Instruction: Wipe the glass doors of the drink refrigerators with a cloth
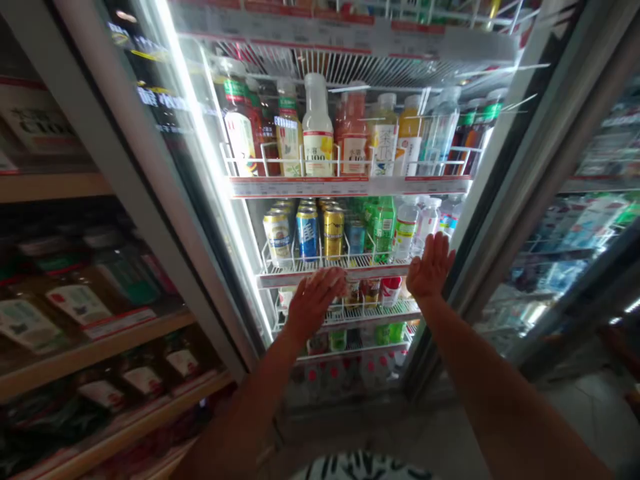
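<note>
Both my arms reach toward the lit shelves of an upright drinks fridge. My left hand (316, 299) is stretched out flat, palm down, in front of the can shelf's front edge (365, 272); its fingers point to the right and hold nothing. My right hand (431, 267) is raised with fingers extended near the fridge's right side, holding nothing. Behind my hands stand a white can (279, 235), a blue can (307, 232) and a gold can (333, 231). Right of them are a green bottle (383, 227) and a clear bottle (406, 228).
A shelf above holds several juice bottles (318, 130) behind a wire guard. Lower shelves carry more drinks, among them a red-labelled container (391, 291). On the left are wooden shelves (100, 350) with bottles. The fridge's metal frame (520, 227) runs along the right.
</note>
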Demonstrator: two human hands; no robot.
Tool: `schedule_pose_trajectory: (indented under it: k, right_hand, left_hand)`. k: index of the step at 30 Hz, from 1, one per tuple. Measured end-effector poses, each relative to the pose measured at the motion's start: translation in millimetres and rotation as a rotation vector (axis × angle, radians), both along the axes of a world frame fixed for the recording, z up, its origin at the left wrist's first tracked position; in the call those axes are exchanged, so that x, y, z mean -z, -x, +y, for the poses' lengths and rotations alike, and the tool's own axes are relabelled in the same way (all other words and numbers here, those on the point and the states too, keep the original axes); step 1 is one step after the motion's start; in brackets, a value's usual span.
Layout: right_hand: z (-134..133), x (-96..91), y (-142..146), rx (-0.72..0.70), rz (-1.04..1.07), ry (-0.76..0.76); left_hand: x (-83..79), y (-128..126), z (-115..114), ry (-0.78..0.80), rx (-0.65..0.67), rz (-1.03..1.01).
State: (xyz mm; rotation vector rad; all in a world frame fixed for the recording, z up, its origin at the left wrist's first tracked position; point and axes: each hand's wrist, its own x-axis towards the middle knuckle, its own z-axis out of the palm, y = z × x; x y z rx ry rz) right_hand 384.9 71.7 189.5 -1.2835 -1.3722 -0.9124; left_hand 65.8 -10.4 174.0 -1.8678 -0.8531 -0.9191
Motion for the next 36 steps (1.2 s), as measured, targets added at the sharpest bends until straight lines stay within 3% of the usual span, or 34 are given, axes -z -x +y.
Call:
schedule_pose_trajectory:
  k: [3, 9, 14, 16, 21, 23, 28, 33, 36]
  right_hand:
    - [-0.1, 0.1, -0.2, 0.002, 0.015, 0.015]
    - [-0.3, -0.2, 0.1, -0.002, 0.043, 0.047]
    - [-1.4, -0.5, -0.2, -0.017, 0.054, 0.059]
    - [-2.5, -0.8, 0.7, -0.029, 0.059, 0.058]
    - [-2.2, -0.1, 1.7, -0.045, 0.062, 0.045]
    - [0.0, 1.5, -0.4, -0.044, 0.058, 0.038]
    - [6.0, 6.9, -7.3, -0.067, 0.054, 0.015]
    - [7.3, 9.1, -8.6, -0.082, 0.047, -0.006]
    - [7.6, 9.6, -8.7, -0.073, 0.035, -0.020]
  left_hand:
    - [-0.7, 14.4, 0.0, -0.018, -0.046, -0.097]
    - [23.4, 32.5, -10.3, 0.007, -0.026, -0.010]
    - [13.7, 70.5, -11.5, -0.018, -0.129, -0.157]
    - [17.9, 79.0, -14.9, -0.017, -0.156, -0.191]
    - [46.7, 82.5, -26.5, -0.028, -0.164, -0.188]
    - [45.5, 86.6, -25.0, -0.054, -0.191, -0.231]
    - [25.7, 92.9, -15.5, -0.089, -0.278, -0.332]
    - [44.3, 70.5, -21.9, -0.053, -0.225, -0.217]
    - [40.3, 65.8, -21.5, -0.038, -0.203, -0.226]
